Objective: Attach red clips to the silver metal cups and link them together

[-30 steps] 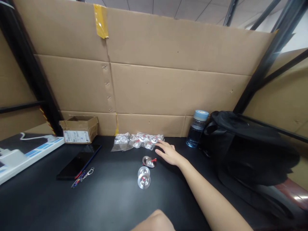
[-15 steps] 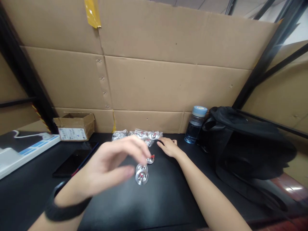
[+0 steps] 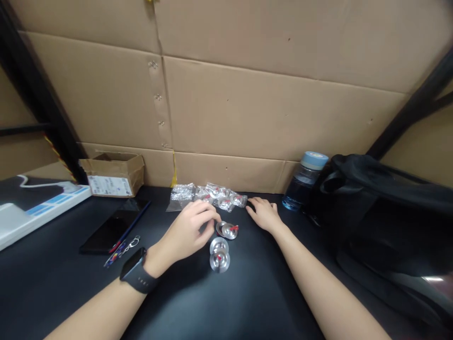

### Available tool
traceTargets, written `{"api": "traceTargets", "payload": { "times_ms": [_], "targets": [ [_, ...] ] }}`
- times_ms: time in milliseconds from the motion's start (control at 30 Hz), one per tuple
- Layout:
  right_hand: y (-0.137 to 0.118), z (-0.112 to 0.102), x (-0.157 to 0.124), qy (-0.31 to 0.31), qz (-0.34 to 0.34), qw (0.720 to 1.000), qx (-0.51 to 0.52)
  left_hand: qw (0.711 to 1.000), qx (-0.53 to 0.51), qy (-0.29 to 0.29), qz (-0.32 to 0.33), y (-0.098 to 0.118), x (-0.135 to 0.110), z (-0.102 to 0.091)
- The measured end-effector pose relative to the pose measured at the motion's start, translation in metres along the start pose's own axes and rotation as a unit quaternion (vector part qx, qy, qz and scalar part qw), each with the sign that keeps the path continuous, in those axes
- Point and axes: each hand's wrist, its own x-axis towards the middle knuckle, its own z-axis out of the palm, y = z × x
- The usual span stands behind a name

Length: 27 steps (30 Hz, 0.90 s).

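Note:
My left hand (image 3: 193, 228), a black watch (image 3: 136, 269) on its wrist, is low over the table. Its fingers curve and the thumb is apart from them; the fingertips are at the left edge of two overlapping silvery metal discs (image 3: 226, 230) with a red piece on top. Nearer to me lie two more overlapping discs (image 3: 219, 261), one with a red centre. My right hand (image 3: 264, 214) rests on the table, fingers stretched out, beside clear plastic packets (image 3: 225, 204) that hold similar discs. I see nothing held in it.
A black phone (image 3: 113, 229) and a keyring (image 3: 122, 251) lie at left, near a white power strip (image 3: 53, 210) and a small cardboard box (image 3: 113, 174). A blue-capped bottle (image 3: 304, 182) and a black bag (image 3: 392, 222) stand at right. Cardboard (image 3: 247, 108) walls the back.
My left hand has lowered from above the discs to their left edge. The view has tilted down and shifted left. My right hand stays by the packets.

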Motion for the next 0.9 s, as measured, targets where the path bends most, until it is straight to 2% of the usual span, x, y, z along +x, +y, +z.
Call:
{"api": "traceTargets", "payload": {
  "times_ms": [267, 500, 600, 667, 767, 833, 900],
  "targets": [
    [0.006, -0.009, 0.003, -0.010, -0.042, 0.999, 0.029, 0.999, -0.024, -0.026, 0.005, 0.001, -0.003, 0.005],
    [-0.008, -0.013, -0.005, 0.003, -0.012, 1.000, 0.021, 0.999, -0.030, -0.022, -0.003, -0.002, -0.002, 0.003],
    [-0.014, -0.017, -0.007, 0.036, -0.042, 0.997, 0.056, 0.999, -0.033, -0.025, -0.014, -0.003, -0.002, 0.003],
    [-0.019, -0.022, -0.010, 0.104, -0.084, 0.984, 0.115, 0.998, -0.047, -0.021, -0.027, -0.001, -0.002, 0.003],
    [-0.032, -0.031, -0.019, 0.201, -0.131, 0.945, 0.223, 0.995, -0.080, 0.003, -0.067, 0.002, -0.002, 0.004],
    [-0.045, -0.036, -0.028, 0.206, -0.147, 0.921, 0.298, 0.991, -0.091, 0.016, -0.099, 0.003, -0.002, 0.006],
    [-0.058, -0.039, -0.038, 0.179, -0.163, 0.899, 0.364, 0.987, -0.097, 0.017, -0.130, 0.002, -0.003, 0.009]
  ]
}}
